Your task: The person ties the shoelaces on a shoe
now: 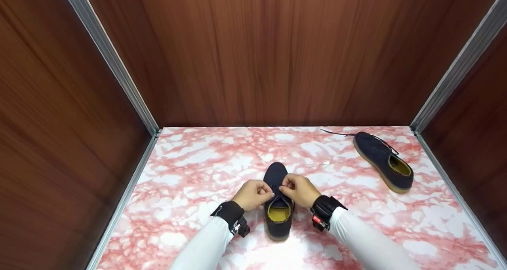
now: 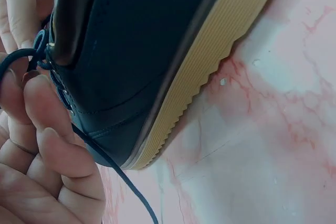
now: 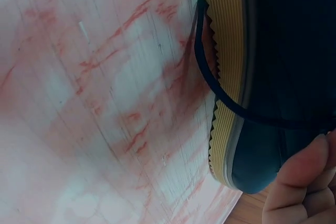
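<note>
A dark navy lace-up shoe (image 1: pixel 275 173) stands upright on the table, toe pointing away, with a yellow lining and a ridged tan sole (image 2: pixel 197 72). My left hand (image 1: pixel 253 194) is on the left of its lacing, pinching the dark shoelace (image 2: pixel 16 55) between thumb and finger. A loop of lace rises by those fingertips, and a loose end hangs past the toe side. From the right, my right hand (image 1: pixel 300 191) pinches the lace too; a length of shoelace (image 3: pixel 210 85) curves from its fingers down over the sole. Fingers partly hide the knot area.
A second navy shoe (image 1: pixel 382 159) lies toward the back right, its lace trailing left. The red-and-white marbled tabletop (image 1: pixel 190 206) is bounded by brown wood-grain panels (image 1: pixel 253 56) at the back and sides, joined by grey metal strips (image 1: pixel 115 60).
</note>
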### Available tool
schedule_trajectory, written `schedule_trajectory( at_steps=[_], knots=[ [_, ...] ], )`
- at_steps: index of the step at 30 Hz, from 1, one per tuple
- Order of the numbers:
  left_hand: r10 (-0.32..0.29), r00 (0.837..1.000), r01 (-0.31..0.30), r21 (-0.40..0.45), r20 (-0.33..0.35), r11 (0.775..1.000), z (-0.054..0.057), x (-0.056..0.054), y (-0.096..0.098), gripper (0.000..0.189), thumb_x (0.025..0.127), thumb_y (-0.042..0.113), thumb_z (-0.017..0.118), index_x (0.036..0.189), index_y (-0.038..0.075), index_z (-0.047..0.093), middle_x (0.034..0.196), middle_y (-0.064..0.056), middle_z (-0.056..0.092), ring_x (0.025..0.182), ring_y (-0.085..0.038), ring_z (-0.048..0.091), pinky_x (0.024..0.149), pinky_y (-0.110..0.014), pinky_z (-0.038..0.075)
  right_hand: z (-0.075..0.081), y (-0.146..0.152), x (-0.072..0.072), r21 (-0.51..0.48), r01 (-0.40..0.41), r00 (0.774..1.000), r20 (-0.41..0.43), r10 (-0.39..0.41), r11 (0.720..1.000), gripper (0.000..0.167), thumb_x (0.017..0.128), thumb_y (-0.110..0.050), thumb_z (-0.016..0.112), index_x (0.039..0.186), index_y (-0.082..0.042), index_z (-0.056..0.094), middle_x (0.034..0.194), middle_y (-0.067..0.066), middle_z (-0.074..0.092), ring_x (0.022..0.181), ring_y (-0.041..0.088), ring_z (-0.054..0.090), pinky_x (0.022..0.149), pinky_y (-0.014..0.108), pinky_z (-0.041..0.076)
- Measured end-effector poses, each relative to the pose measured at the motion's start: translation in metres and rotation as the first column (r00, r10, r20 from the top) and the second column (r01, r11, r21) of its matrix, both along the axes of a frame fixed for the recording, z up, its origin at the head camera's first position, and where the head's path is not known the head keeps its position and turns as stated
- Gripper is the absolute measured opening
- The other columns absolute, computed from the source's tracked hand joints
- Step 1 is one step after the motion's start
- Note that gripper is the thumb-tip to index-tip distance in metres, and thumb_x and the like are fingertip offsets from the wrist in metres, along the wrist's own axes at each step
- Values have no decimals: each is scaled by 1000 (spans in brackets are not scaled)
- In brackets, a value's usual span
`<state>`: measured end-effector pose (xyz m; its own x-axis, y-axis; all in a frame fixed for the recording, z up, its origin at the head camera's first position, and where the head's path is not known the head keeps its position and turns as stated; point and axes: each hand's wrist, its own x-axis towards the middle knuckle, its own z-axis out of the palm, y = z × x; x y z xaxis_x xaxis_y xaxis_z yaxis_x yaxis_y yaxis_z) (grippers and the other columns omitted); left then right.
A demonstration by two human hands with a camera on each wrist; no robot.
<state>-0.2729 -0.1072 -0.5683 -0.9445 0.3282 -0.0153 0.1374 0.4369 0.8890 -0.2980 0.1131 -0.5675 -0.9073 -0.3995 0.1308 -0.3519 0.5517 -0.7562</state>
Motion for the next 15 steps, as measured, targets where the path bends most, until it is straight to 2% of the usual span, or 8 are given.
schedule_trajectory(
  at_steps=[3, 8, 12, 15],
  knots=[
    [-5, 1000, 4, -9, -26, 1000, 1, 1, 0, 11, 94, 18, 75, 90, 8, 75, 64, 11, 59, 52, -1, 54, 51, -17, 47, -2, -3, 0, -5, 6, 1000, -25, -6, 1000, 22, 94, -12, 75, 80, -12, 57, 70, -7, 52, 62, 3, 48, 59, 19, 39],
    [-3, 999, 2, -17, -43, 1000, 3, 1, 0, 11, 94, 18, 76, 89, 8, 75, 64, 11, 58, 53, -1, 52, 51, -16, 44, -4, -7, 1, -4, 36, 999, -33, -36, 999, 29, 94, -15, 75, 77, -12, 52, 68, -9, 45, 62, 4, 44, 60, 19, 35],
    [-2, 998, 1, -27, -56, 1000, 3, 1, 0, 11, 94, 19, 76, 89, 8, 76, 64, 11, 58, 54, -1, 51, 51, -16, 43, -3, -5, 2, -20, 45, 999, 20, -45, 999, 27, 94, -20, 78, 80, -12, 57, 70, -7, 50, 64, 5, 48, 61, 19, 38],
    [-3, 998, 1, -33, -62, 999, 3, 1, -1, 11, 94, 19, 76, 89, 9, 76, 64, 11, 57, 54, -1, 51, 52, -16, 43, 0, 1, 2, -45, 3, 996, 90, 1, 999, 21, 94, -20, 79, 88, -9, 62, 74, -3, 58, 65, 6, 52, 58, 19, 42]
  ],
)
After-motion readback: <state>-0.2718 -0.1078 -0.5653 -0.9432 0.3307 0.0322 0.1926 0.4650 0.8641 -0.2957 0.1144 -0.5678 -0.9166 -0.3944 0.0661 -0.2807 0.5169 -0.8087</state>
